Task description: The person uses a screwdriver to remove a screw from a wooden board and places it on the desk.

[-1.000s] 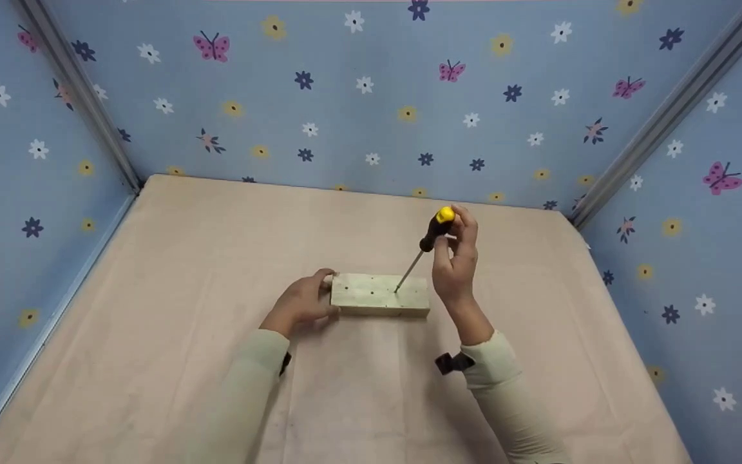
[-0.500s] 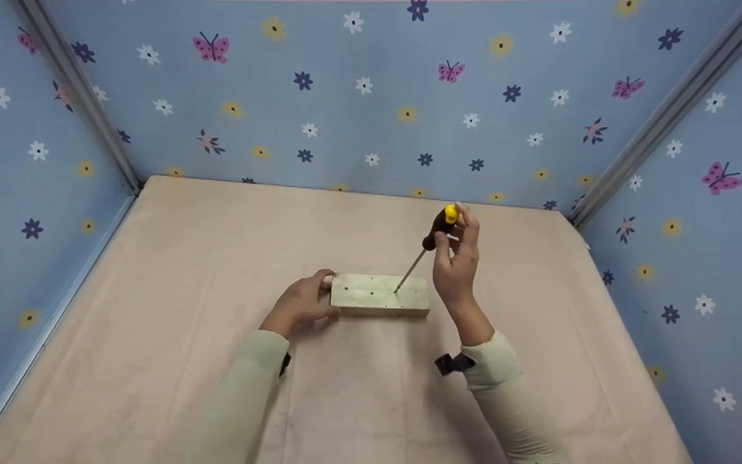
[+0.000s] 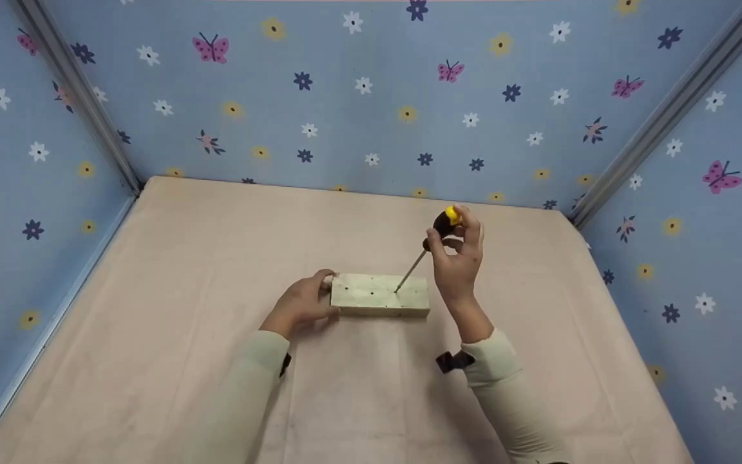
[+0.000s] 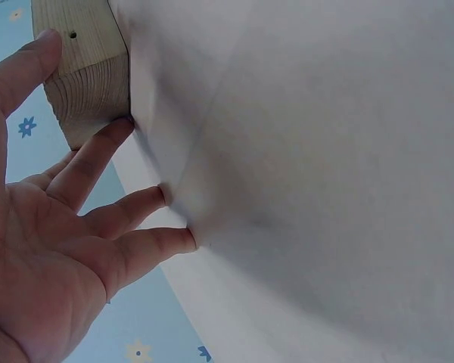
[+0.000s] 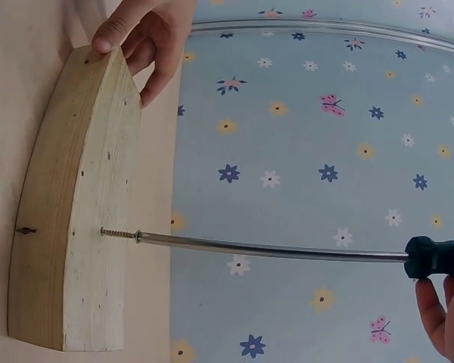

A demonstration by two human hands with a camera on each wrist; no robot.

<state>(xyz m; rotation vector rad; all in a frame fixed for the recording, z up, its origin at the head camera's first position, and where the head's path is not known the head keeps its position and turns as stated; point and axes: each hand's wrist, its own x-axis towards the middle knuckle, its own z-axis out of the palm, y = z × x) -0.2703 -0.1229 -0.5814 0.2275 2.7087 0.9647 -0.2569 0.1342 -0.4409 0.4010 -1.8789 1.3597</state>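
A pale wooden block (image 3: pixel 380 301) with several small holes lies lengthwise on the cloth-covered table. My left hand (image 3: pixel 302 300) grips its left end, thumb on the near side and fingers around the end and far side. In the left wrist view, the other fingers (image 4: pixel 155 243) rest spread on the cloth. My right hand (image 3: pixel 458 270) holds a screwdriver (image 3: pixel 440 227) by its black and yellow handle, with the shaft slanting down to the left. The screwdriver's tip meets the head of a screw (image 5: pixel 119 234), which stands partly sunk in the block's top face with its thread showing.
Pink-beige cloth (image 3: pixel 216 258) covers the table all around the block. Blue panels (image 3: pixel 371 96) printed with flowers and butterflies rise at the back and on both sides, joined by grey metal posts (image 3: pixel 674 109) at the corners.
My right thumb has shifted across the screwdriver's handle to its left side, and the handle has tipped slightly to the right. The left hand and block have stayed in place.
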